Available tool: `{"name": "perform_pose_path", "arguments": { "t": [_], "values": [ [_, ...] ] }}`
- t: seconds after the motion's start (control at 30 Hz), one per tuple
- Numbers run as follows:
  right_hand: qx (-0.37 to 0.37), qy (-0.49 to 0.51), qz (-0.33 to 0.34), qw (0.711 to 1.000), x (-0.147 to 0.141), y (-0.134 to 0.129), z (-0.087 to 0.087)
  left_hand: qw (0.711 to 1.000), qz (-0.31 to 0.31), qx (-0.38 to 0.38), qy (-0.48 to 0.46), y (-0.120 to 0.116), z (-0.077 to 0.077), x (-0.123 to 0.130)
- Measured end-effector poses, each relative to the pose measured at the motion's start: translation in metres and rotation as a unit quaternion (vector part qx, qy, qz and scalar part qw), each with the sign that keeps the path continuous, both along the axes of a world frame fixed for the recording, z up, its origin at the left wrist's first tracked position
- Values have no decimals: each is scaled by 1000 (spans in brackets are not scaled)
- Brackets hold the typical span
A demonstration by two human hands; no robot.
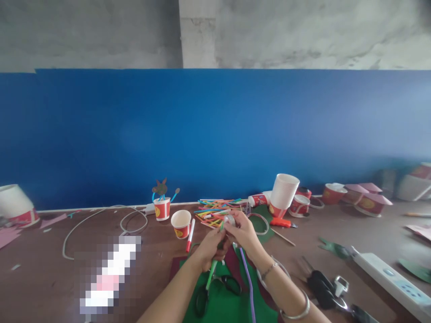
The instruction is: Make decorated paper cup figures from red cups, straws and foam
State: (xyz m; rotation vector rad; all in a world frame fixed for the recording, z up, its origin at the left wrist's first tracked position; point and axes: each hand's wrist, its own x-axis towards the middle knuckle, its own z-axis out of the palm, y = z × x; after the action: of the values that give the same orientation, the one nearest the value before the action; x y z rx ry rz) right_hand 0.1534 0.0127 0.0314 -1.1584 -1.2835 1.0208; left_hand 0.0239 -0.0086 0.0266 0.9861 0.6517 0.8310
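Observation:
Both hands meet over the middle of the table. My left hand (209,249) is closed around a thin green straw (211,274), whose lower end sticks out below the fingers. My right hand (243,229) pinches a small whitish roll (230,220) that looks like clear tape, at the straw's upper end. Fingers partly hide where the two meet. Beneath the hands lie scissors (202,299) with black handles, on green sheets (232,309). A long purple straw (248,280) lies to the right of the scissors.
Colourful straws (215,211) are piled behind the hands. A paper cup (181,224) and a red-white marker (190,235) stand and lie left. Rightward are stacked cups (283,193), an orange utility knife (282,222), keys (323,287) and a power strip (390,280).

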Motion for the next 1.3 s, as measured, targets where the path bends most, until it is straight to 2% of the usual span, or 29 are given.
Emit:
{"name": "perform_pose_path", "arguments": {
  "t": [0.17,0.43,0.63,0.73,1.0,1.17,1.3],
  "values": [
    [-61,61,30,996,-1,-6,12,1000,4,15,25,1,-4,-2],
    [-49,61,36,996,-1,-7,14,999,7,37,38,4,-5,-4],
    [-49,66,45,996,0,-6,15,998,-25,40,42,2,-3,-7],
    [-27,60,52,996,1,-4,12,999,-25,30,25,3,-4,-8],
    [125,-62,48,989,1,-4,7,1000,-7,-2,-3,5,-2,-9],
    [141,-114,50,982,2,-6,8,1000,6,-3,1,6,-5,-7],
    [112,-100,40,988,5,-6,13,1000,21,14,2,9,-7,-7]
  ]
}}
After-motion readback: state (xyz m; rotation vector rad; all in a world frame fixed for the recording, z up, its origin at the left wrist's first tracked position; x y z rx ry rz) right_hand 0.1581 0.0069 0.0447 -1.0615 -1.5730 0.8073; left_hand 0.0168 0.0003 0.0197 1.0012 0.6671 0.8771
